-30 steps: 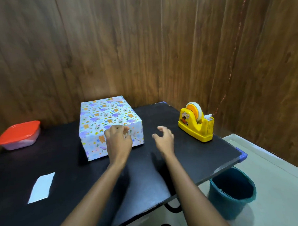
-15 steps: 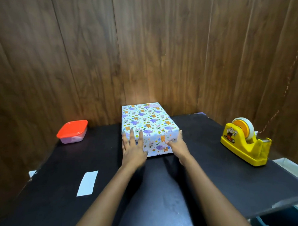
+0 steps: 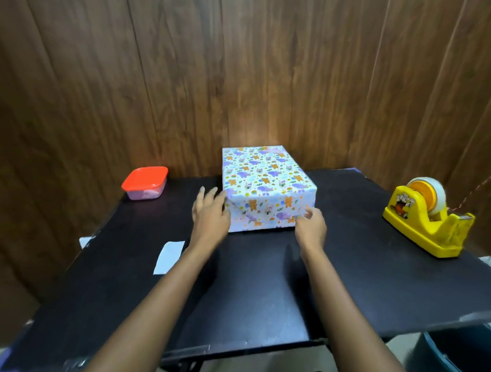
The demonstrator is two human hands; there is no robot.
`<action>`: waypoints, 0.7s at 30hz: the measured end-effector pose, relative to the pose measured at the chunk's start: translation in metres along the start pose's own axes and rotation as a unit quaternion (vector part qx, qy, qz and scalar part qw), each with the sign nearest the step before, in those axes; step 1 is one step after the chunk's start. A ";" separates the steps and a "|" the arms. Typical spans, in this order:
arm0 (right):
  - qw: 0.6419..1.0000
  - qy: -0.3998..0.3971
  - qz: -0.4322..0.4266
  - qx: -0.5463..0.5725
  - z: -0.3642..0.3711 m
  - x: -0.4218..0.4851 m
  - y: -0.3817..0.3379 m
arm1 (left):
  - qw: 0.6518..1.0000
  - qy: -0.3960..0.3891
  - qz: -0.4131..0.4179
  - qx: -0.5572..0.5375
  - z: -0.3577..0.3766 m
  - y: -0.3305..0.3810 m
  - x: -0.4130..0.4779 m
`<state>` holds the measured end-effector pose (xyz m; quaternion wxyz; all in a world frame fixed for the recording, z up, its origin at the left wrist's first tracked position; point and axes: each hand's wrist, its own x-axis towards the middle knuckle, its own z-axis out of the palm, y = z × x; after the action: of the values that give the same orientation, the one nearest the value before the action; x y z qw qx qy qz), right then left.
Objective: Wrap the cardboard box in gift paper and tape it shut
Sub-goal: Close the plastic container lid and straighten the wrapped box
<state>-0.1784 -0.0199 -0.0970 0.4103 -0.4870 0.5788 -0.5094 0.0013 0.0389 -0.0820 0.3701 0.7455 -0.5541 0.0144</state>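
Head view: the wrapped box (image 3: pixel 266 182) sits far and central on the desk (image 3: pixel 243 292). Left hand (image 3: pixel 210 215), fingers straight, touches its near left corner. Right hand (image 3: pixel 311 229) curls at the near right corner; I cannot tell whether it pinches paper.

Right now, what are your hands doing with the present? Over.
Left hand flat, touching near left edge of animal-print paper-wrapped rectangular box. Right hand pinches its near right corner. Nothing in the way.

Dim warm light from above; glare patch on wall (image 3: pixel 253 135) past the far edge of the table (image 3: pixel 271 283). Left hand (image 3: pixel 210 212) slightly motion-blurred; frame edges bow.
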 end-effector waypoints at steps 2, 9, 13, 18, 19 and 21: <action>1.000 -0.025 0.014 -0.007 0.019 -0.018 0.001 | 0.999 0.019 -0.033 -0.031 -0.018 -0.025 -0.013; 0.959 -0.265 0.067 0.070 0.107 -0.067 -0.002 | 0.976 0.028 -0.201 -0.075 -0.059 -0.088 -0.037; 0.939 -0.342 0.036 -0.030 0.153 -0.079 0.001 | 0.950 -0.062 -0.291 -0.097 -0.062 -0.113 -0.042; 0.837 -0.406 -0.146 -0.338 0.190 -0.074 -0.002 | 0.952 -0.131 -0.264 -0.088 -0.055 -0.133 -0.044; 0.814 -0.411 -0.165 -0.376 0.194 -0.073 -0.006 | 0.954 -0.139 -0.252 -0.081 -0.054 -0.136 -0.044; 0.779 -0.423 -0.192 -0.421 0.203 -0.073 -0.011 | 0.957 -0.148 -0.238 -0.078 -0.051 -0.141 -0.042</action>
<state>0.0335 0.0127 -0.1172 0.2615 -0.8786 0.3988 -0.0262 0.1227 0.1180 -0.1384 0.3333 0.8184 -0.4087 -0.2281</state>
